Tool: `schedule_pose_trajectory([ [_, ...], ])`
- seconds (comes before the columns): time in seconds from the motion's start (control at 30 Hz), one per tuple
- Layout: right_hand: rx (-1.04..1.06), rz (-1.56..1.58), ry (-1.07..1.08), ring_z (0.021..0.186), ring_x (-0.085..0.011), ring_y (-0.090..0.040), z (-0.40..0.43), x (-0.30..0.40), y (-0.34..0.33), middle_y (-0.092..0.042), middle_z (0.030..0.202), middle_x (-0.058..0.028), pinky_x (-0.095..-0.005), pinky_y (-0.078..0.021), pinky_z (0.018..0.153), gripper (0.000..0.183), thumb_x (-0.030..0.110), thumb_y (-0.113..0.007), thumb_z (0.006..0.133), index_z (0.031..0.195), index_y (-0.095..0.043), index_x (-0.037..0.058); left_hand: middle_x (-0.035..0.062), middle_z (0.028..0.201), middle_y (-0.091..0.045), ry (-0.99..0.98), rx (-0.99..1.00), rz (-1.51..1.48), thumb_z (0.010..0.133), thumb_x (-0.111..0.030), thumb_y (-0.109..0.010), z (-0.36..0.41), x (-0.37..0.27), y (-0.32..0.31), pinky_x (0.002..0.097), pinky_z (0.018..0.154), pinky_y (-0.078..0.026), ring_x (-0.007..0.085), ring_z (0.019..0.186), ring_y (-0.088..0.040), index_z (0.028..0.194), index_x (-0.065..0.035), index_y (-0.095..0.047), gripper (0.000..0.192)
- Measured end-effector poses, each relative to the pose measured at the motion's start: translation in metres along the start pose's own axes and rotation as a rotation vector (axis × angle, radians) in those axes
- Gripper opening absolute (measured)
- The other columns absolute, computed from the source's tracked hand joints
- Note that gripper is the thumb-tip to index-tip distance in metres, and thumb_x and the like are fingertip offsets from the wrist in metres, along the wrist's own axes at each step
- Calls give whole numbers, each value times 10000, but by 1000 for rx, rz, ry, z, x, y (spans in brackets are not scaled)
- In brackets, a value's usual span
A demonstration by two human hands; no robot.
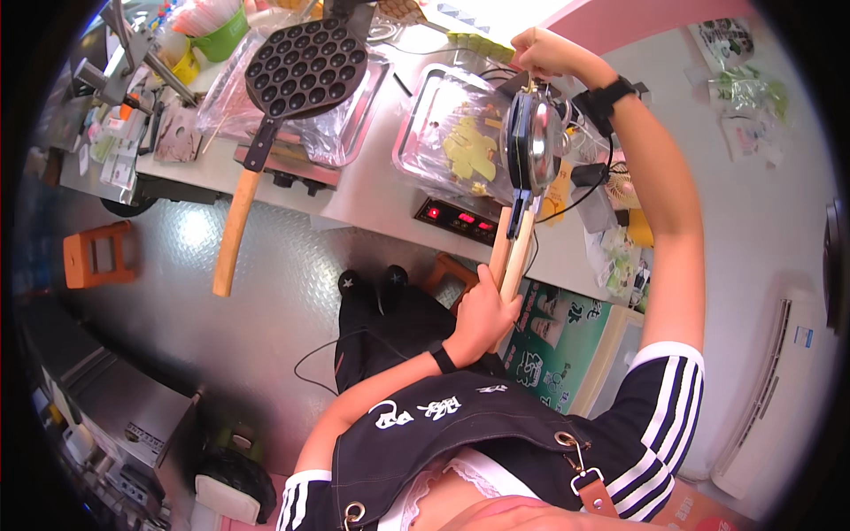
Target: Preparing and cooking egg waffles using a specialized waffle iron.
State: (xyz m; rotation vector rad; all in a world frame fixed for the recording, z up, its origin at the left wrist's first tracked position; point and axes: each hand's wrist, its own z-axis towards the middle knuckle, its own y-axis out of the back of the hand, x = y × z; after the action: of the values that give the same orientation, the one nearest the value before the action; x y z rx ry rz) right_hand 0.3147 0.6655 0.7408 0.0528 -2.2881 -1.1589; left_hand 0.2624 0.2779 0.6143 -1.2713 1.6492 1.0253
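Observation:
My left hand (pixel 483 310) is closed around the two wooden handles (pixel 516 255) of a round, hinged metal pan (pixel 536 143), which stands on edge with its halves together. My right hand (pixel 548 54) is a fist at the pan's far end, above a small brass-coloured part; whether anything is inside the fist is hidden. Left of the pan, a tray (pixel 406 143) under clear plastic holds flat pieces of yellowish batter or pastry (pixel 471 149). Farther left, a dark egg-waffle pan (pixel 305 66) with round hollows lies open, its wooden handle (pixel 238 232) jutting over the counter's edge.
A control panel (pixel 461 219) with red lit digits sits at the counter's front. A plastic-covered tray (pixel 352 143) lies beneath the egg-waffle pan. A green bucket (pixel 222 36) holds wrapped straws. Black cables (pixel 584 199) run at the right. An orange stool (pixel 99 254) stands on the metal floor.

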Motion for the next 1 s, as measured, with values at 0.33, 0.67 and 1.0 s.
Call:
schedule_pose_trajectory([
  [0.33, 113, -2, 36, 439, -75, -445, 18, -24, 22, -434, 518, 7, -252, -320, 395, 121, -30, -543, 693, 630, -458, 29, 269, 769, -630, 90, -6, 97, 803, -313, -685, -3, -3, -5, 524, 582, -524, 467, 672, -630, 1000, -7, -361, 487],
  [0.67, 100, 104, 213, 502, -81, -443, -28, 13, 45, -415, 549, 2, -259, -347, 463, 180, -3, -538, 743, 633, -398, 28, 267, 751, -616, 191, -14, 157, 763, -342, -736, -3, -7, -12, 489, 570, -530, 456, 659, -639, 1030, -6, -349, 578],
  [1.0, 145, 7, 137, 507, -77, -405, -12, -10, 42, -382, 560, 21, -276, -336, 465, 162, -19, -541, 743, 657, -411, 25, 258, 747, -618, 181, -29, 190, 741, -332, -755, -2, -8, -13, 491, 554, -527, 444, 648, -643, 1035, -7, -358, 591],
])
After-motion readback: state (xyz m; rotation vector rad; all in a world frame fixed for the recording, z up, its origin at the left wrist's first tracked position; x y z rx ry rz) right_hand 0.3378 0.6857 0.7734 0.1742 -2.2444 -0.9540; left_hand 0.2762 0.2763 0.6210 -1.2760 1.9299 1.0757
